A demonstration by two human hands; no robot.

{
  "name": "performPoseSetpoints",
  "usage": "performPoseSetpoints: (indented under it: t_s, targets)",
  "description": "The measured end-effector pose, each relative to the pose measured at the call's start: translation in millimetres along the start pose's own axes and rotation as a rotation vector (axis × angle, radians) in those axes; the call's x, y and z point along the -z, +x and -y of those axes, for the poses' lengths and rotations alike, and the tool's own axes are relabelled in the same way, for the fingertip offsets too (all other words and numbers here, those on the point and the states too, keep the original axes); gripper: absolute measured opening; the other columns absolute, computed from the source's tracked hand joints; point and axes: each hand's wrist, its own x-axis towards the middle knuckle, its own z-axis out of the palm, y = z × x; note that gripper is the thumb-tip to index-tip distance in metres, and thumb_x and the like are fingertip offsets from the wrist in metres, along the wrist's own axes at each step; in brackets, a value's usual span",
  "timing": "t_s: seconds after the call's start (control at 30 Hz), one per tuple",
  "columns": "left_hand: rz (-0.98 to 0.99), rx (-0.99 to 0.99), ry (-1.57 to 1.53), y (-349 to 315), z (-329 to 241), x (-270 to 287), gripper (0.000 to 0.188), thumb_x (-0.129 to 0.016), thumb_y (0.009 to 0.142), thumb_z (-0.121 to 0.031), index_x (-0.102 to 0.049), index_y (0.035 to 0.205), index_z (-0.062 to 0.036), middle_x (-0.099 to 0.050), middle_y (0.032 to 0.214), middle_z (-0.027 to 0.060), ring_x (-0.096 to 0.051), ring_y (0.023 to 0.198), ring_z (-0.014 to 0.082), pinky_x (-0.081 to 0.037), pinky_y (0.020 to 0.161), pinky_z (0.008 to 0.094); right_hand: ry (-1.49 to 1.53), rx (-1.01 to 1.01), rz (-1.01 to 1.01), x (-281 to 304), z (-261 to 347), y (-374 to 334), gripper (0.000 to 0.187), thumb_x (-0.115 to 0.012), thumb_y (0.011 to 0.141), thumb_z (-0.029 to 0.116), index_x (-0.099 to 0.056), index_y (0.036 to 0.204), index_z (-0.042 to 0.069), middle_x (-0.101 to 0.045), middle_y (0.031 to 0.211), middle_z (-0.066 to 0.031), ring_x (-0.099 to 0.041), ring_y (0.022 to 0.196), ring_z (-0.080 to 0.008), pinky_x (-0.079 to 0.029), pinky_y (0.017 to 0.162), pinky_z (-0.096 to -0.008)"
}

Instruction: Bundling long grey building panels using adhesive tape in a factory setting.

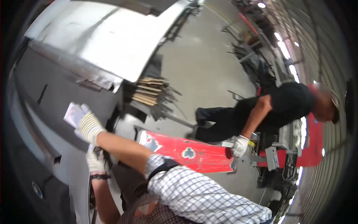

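Observation:
My right hand (88,125), in a yellow-and-grey striped glove, reaches across to the left over a smooth grey surface (72,149). Its fingers are closed on a pale, flat, whitish piece (69,113); whether that is paper or cloth cannot be made out. Just below, my left hand (95,159) wears a pale glove, with a dark band round the wrist. The left fingers are curled beside a small dark shape, and what they grip is unclear. A checked sleeve (201,190) covers my right upper arm.
A co-worker (276,108) in dark clothes stands to the right, one gloved hand (239,146) at the end of a scratched red panel (201,158). Brown slats (149,91) and dark strips are piled beyond it. A large bright sheet (108,41) lies at the far left.

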Motion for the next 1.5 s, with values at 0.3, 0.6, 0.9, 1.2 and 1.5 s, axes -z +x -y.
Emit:
performPoseSetpoints:
  t_s: [0.3,0.6,0.9,1.2,1.5]
  targets:
    - [0.066,-0.047,-0.185,-72,8,-41,0.01,-0.063,0.085,-0.005,-0.066,0.094,-0.0024,-0.064,0.08,0.0038,-0.06,0.071,0.0141,-0.05,0.064,0.0291,-0.215,0.0,-0.152,-15,-24,-15,0.073,-0.047,0.093,0.045,-0.035,0.149,-0.001,-0.031,0.157,-0.0199,-0.027,0.146,-0.0333,-0.015,0.119,-0.049]
    - [0.117,0.571,-1.177,-128,-70,3,0.055,-0.075,0.081,-0.016,-0.051,0.127,0.0017,-0.065,0.092,0.0085,-0.061,0.076,0.0173,-0.051,0.075,0.0328,-0.36,0.025,-0.064,-18,-15,-20,0.068,-0.042,0.097,0.044,-0.033,0.151,0.002,-0.03,0.159,-0.0172,-0.026,0.148,-0.0315,-0.014,0.12,-0.0478]
    - [0.239,0.555,-0.738,-245,-81,9,0.034,-0.065,0.093,-0.013,-0.055,0.123,-0.0002,-0.065,0.097,0.0095,-0.063,0.093,0.0215,-0.052,0.089,0.0367,-0.472,0.038,-0.052,-24,-20,-18,0.068,-0.04,0.098,0.046,-0.035,0.151,0.004,-0.03,0.159,-0.0168,-0.026,0.148,-0.0311,-0.011,0.12,-0.0522]
    - [0.03,0.681,-0.974,-266,-96,6,0.027,-0.066,0.094,-0.014,-0.059,0.116,-0.0007,-0.065,0.102,0.0085,-0.067,0.097,0.022,-0.055,0.093,0.0363,-0.471,-0.015,0.141,42,10,-9,0.071,-0.069,0.081,0.056,-0.055,0.134,0.012,-0.054,0.131,-0.0137,-0.052,0.119,-0.0275,-0.042,0.095,-0.0524]
    - [-0.031,-0.049,-1.225,-224,-169,29,0.048,-0.078,0.082,-0.038,-0.057,0.111,-0.0058,-0.059,0.097,0.0046,-0.062,0.088,0.0162,-0.052,0.091,0.0368,-0.03,-0.094,0.029,45,-2,-16,0.113,-0.088,0.068,0.032,-0.018,0.154,0.009,-0.046,0.136,-0.0181,-0.058,0.117,-0.0359,-0.05,0.097,-0.0458]
